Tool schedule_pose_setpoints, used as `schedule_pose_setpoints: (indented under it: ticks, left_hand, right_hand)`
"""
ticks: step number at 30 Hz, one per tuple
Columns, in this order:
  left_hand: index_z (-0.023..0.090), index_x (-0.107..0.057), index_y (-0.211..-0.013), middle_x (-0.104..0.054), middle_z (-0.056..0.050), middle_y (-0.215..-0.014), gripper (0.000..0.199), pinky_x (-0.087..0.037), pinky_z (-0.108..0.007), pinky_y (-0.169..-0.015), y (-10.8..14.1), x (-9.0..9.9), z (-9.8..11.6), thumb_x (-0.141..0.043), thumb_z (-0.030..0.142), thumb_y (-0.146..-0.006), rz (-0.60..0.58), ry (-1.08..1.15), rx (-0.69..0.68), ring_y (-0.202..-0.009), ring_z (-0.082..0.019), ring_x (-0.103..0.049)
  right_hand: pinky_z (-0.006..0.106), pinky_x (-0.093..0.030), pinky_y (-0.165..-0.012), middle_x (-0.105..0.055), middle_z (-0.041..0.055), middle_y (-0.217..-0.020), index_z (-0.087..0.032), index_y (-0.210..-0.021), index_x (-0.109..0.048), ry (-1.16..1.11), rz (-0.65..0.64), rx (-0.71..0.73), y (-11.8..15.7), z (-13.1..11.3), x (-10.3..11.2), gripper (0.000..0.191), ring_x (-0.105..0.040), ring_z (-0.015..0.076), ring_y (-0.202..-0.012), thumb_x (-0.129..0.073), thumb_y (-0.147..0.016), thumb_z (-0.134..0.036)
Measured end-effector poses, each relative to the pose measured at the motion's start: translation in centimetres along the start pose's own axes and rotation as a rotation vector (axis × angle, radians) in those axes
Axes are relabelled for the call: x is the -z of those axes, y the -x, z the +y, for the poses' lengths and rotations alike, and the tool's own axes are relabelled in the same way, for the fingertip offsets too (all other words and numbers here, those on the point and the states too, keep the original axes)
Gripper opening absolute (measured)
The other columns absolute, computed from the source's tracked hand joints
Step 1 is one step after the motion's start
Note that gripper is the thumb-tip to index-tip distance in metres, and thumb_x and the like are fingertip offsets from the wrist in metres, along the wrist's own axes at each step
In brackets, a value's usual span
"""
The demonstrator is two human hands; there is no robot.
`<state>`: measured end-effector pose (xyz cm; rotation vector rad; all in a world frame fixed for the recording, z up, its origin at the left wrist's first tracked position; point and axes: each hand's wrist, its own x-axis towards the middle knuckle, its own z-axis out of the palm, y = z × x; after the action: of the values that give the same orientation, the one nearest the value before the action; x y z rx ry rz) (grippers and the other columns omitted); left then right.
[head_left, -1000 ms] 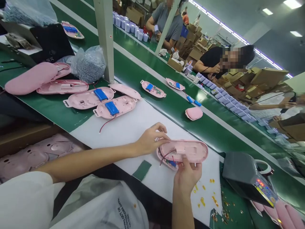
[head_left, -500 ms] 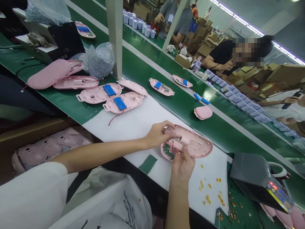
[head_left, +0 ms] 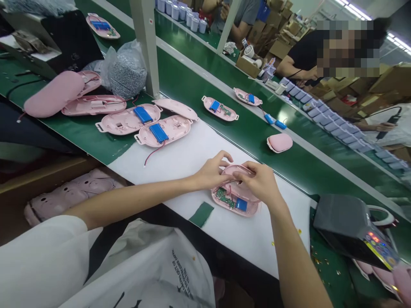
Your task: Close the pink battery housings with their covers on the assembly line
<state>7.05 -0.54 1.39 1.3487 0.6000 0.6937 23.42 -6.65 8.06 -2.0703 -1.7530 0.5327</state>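
Observation:
Over the white sheet (head_left: 180, 175), both hands work at a pink plastic housing in two halves. The lower half (head_left: 252, 212) holds a green circuit board (head_left: 224, 197) and a blue battery (head_left: 241, 205). Above it, a pink shell half (head_left: 231, 171) is tilted up, with thin wires at its left end. My left hand (head_left: 214, 172) pinches that end between thumb and fingers, its index finger raised. Coming from the right, my right hand (head_left: 261, 182) grips the tilted half along its upper edge, hiding part of it.
Open pink shells with blue batteries (head_left: 158, 133) lie to the left, near a bag of small metal parts (head_left: 126, 70) and a post (head_left: 145, 47). More housings (head_left: 220, 108) sit on the green belt beyond. A black box with a lit display (head_left: 346, 226) stands right. Other people work across.
My right hand has moved from the housing's near edge up to the tilted shell half's far edge. The tilted half has shifted, so the blue battery below now shows.

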Motion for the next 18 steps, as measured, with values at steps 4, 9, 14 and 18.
schedule_pose_setpoints:
  ticks: [4, 9, 14, 18]
  left_hand:
    - [0.014, -0.057, -0.1, -0.07, -0.007, -0.093, 0.033, -0.053, -0.026, -0.064, -0.6, 0.2, 0.2, -0.069, 0.031, -0.074, -0.061, -0.072, 0.035, -0.078, -0.019, -0.068]
    - [0.016, -0.063, -0.092, -0.07, -0.005, -0.089, 0.04, -0.051, -0.028, -0.067, -1.3, 0.2, 2.2, -0.062, 0.053, -0.076, -0.152, -0.41, 0.032, -0.083, -0.024, -0.066]
    - [0.022, -0.057, -0.107, -0.07, 0.001, -0.073, 0.052, -0.045, -0.026, -0.05, -2.1, 0.1, 2.4, -0.058, 0.063, -0.076, -0.189, -0.504, 0.18, -0.06, -0.021, -0.062]
    - [0.027, -0.055, -0.104, -0.071, 0.002, -0.068, 0.05, -0.045, -0.028, -0.043, -2.0, -0.3, 1.9, -0.063, 0.063, -0.072, -0.142, -0.457, 0.232, -0.055, -0.024, -0.063]
  right_hand:
    - [0.031, -0.041, -0.066, -0.066, 0.0001, -0.076, -0.021, -0.08, -0.066, 0.009, 0.085, 0.012, -0.4, -0.4, -0.9, 0.014, -0.058, 0.0182, -0.069, -0.058, -0.071, -0.028]
    - [0.036, -0.049, -0.087, -0.067, 0.0027, -0.093, -0.022, -0.1, -0.064, -0.264, 0.308, 0.005, 3.5, 3.2, 0.5, 0.034, -0.063, 0.0214, -0.088, -0.067, -0.067, -0.03]
    - [0.034, -0.057, -0.067, -0.056, 0.0015, -0.072, -0.019, -0.082, -0.05, -0.707, 1.245, -0.609, 13.2, 15.5, 3.7, 0.042, -0.06, 0.017, -0.067, -0.06, -0.073, -0.059]
    - [0.035, -0.059, -0.062, -0.058, 0.0051, -0.074, -0.018, -0.083, -0.05, -0.754, 1.294, -0.711, 17.5, 22.7, 5.5, 0.052, -0.063, 0.0197, -0.071, -0.053, -0.077, -0.07]
